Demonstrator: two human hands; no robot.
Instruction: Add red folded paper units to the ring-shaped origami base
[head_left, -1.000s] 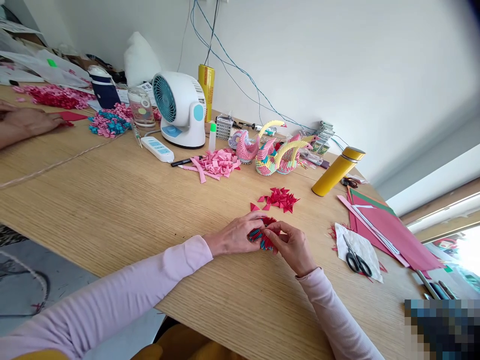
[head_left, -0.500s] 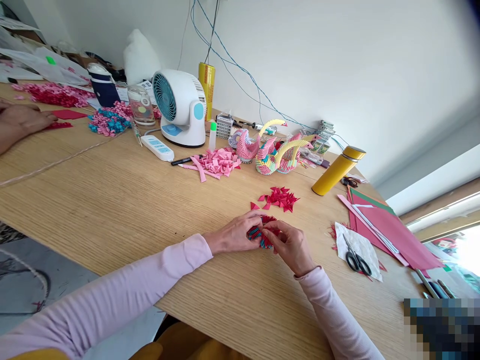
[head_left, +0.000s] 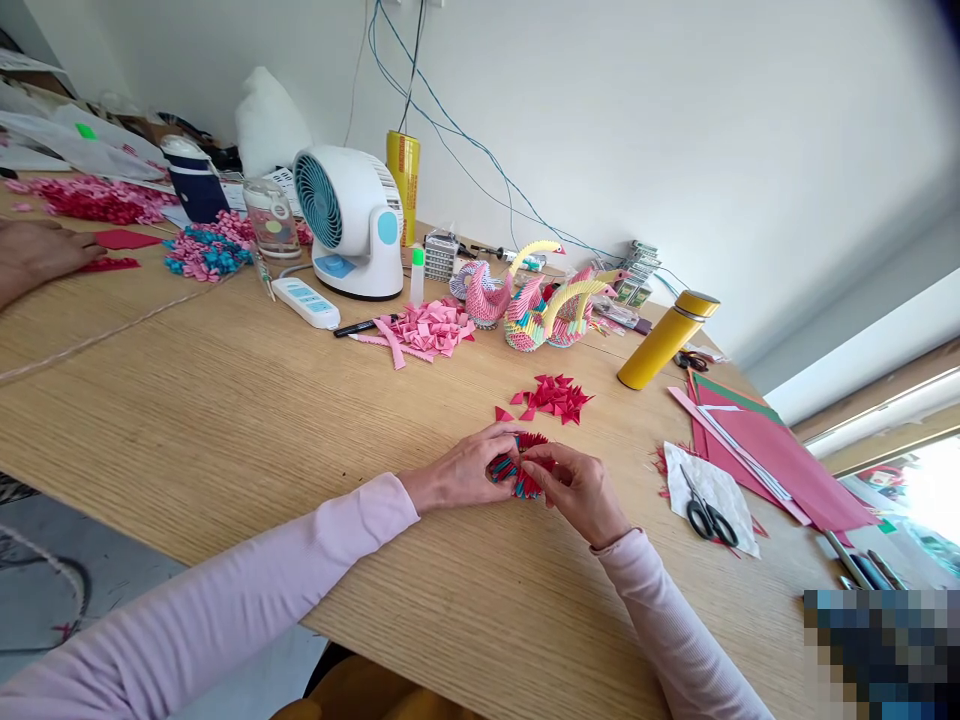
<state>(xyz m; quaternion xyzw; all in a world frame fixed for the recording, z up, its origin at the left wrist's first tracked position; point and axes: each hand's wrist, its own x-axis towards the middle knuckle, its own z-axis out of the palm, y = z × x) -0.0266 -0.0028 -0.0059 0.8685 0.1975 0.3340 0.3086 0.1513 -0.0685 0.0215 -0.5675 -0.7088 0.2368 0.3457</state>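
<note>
Left hand [head_left: 457,474]: curled round the near-left side of the modular origami piece [head_left: 516,472], fingers closed on it, steadying it on the bench [head_left: 225,400].
Right hand [head_left: 577,490]: thumb and forefinger pinched at the top edge of the same piece, apparently seating a red unit; the unit itself is too small to make out.
Origami piece: small ring of red and teal folded triangles, low on the bench between both hands, touching both.
Spare units: heap of red triangular units [head_left: 553,397] just beyond the piece, within easy reach.
Doing it well (judgement): hold the ring low and still with the left hand; slide each unit's pockets squarely over two neighbouring points; press gently so that the row does not splay.
Risk (judgement): too firm a squeeze could pop adjoining units loose.
Nearby: scissors [head_left: 701,512] on white paper to the right, yellow flask [head_left: 666,340], finished paper swans [head_left: 536,305] behind.
Other person: a hand [head_left: 34,255] at far left by red paper, well apart.
</note>
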